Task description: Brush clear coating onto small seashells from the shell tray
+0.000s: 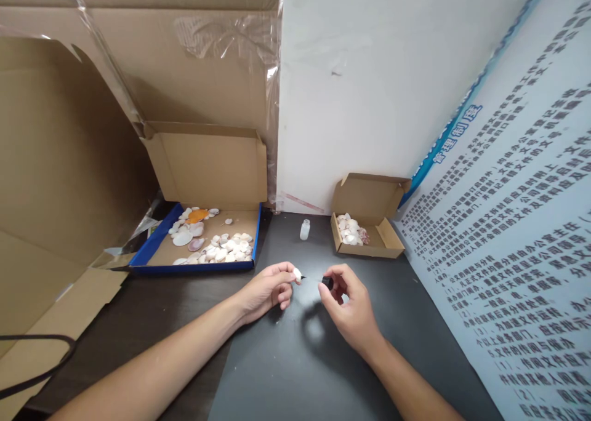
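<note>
Between the thumb and fingertips of my left hand (271,290) is a small white seashell (297,274). My right hand (348,304) pinches a black brush cap (327,282). A thin stem runs left from the cap, and its dark tip is at or very near the shell; I cannot tell whether they touch. Beyond both hands, a small translucent white bottle (305,230) stands upright with no cap on it.
On the left, an open blue-edged cardboard box (194,268) holds many shells and an orange piece (197,216). At the back right, a smaller brown box (369,250) contains more shells. Cardboard walls (207,70) and a printed board (517,181) enclose the dark table.
</note>
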Available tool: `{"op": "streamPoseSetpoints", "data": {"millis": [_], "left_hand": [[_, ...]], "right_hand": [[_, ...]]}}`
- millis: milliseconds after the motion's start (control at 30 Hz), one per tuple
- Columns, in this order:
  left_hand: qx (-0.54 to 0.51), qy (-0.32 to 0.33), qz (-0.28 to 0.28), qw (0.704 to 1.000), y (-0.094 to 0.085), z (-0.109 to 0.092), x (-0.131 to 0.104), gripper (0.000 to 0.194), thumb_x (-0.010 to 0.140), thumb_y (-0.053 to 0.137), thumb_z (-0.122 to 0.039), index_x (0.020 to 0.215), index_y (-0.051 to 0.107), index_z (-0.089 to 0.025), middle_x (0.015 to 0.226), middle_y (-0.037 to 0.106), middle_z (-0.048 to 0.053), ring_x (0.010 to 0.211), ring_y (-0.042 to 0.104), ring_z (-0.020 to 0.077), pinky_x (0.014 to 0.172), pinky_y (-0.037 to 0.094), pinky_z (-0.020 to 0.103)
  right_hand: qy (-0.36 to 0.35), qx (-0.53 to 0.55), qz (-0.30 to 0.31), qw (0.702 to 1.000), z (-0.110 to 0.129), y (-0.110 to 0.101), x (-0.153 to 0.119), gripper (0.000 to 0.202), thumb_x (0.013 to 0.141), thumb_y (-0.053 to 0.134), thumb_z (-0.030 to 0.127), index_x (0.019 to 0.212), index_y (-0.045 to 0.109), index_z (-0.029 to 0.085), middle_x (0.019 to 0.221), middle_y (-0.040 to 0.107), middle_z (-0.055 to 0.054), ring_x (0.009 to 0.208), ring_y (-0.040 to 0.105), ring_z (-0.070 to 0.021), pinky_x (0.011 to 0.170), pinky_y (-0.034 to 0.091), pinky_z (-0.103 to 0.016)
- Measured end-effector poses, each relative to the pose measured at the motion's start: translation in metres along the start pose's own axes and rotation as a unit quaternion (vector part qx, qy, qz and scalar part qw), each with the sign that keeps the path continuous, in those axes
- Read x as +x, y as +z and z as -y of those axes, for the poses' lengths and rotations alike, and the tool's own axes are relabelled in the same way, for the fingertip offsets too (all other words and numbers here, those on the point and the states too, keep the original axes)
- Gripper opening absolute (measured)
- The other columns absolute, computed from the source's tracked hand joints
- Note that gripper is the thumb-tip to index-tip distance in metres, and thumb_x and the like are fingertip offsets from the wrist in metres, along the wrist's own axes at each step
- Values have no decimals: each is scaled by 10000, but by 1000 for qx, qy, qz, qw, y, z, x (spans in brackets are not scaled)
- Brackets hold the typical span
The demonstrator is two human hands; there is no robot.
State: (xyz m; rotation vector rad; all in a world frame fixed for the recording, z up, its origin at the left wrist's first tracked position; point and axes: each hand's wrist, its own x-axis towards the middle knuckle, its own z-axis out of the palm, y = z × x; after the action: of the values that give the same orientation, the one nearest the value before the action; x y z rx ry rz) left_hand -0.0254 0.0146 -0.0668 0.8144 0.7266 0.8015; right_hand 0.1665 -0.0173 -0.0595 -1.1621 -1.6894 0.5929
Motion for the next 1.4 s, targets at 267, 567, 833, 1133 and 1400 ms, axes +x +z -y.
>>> {"op": "streamPoseSetpoints", "data": {"millis": [267, 567, 833, 1133, 1400], "left_hand": [[7, -2, -6, 1000, 3, -2, -2, 223, 754, 694, -268, 808, 507, -160, 808, 574, -6, 440, 388, 18, 415, 331, 183], [-1, -2, -5, 1000, 3, -2, -2, 235, 751, 705, -267, 766, 489, -173, 603, 469, -62, 421, 366, 34, 408, 306, 182], [-7, 1, -6, 1000, 5, -3, -3, 251, 739, 721, -274, 753, 495, -166, 637, 487, -50, 439, 377, 31, 425, 311, 183], [-6, 1, 4, 1000, 3, -2, -2, 233, 741, 716, -264, 772, 509, -161, 729, 543, -18, 457, 368, 30, 436, 308, 193], [-5, 2, 5, 1000, 5, -2, -2, 238, 723, 725, -268, 776, 517, -164, 623, 463, -52, 453, 340, 38, 436, 293, 191]], "right_hand": [[-14, 9, 8, 1000, 0, 0, -1, 88, 826, 581, 206, 889, 520, 209, 685, 460, 38, 534, 455, -106, 483, 400, -214], [-24, 13, 8, 1000, 3, 0, -1, 92, 813, 583, 199, 882, 523, 209, 695, 460, 38, 529, 463, -104, 479, 402, -215], [-25, 19, 6, 999, 2, -1, -1, 92, 819, 579, 197, 882, 514, 214, 700, 457, 36, 539, 461, -105, 485, 403, -215], [-13, 24, 2, 1000, 1, -1, 0, 92, 824, 581, 215, 893, 520, 211, 673, 449, 42, 529, 459, -106, 465, 398, -209], [-2, 30, -4, 1000, 0, 0, 1, 88, 827, 579, 218, 898, 528, 208, 649, 448, 47, 524, 461, -107, 464, 394, -207]]}}
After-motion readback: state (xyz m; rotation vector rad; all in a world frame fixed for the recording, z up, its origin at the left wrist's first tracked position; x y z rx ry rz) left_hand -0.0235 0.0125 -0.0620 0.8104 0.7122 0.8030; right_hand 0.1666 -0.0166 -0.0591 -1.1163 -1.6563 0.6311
